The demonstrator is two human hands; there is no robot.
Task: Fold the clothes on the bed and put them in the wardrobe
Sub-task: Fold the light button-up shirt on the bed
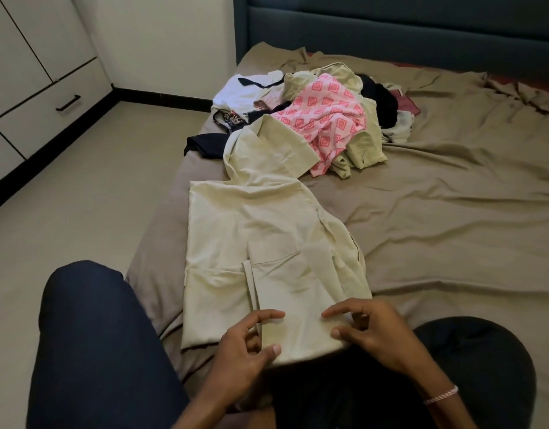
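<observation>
Lying flat on the brown bed sheet (pixel 452 212) at the near left: a pale cream garment (pixel 236 236). Runs long from the near edge toward the far clothes pile (pixel 322 119), far end narrowing and touching it. Looks plain and creased, with a narrow folded band down the near middle. Meets the left hand (pixel 245 342) and right hand (pixel 378 332) at its near end, fingers of both half bent and spread, tips resting on the cloth without closing round it.
</observation>
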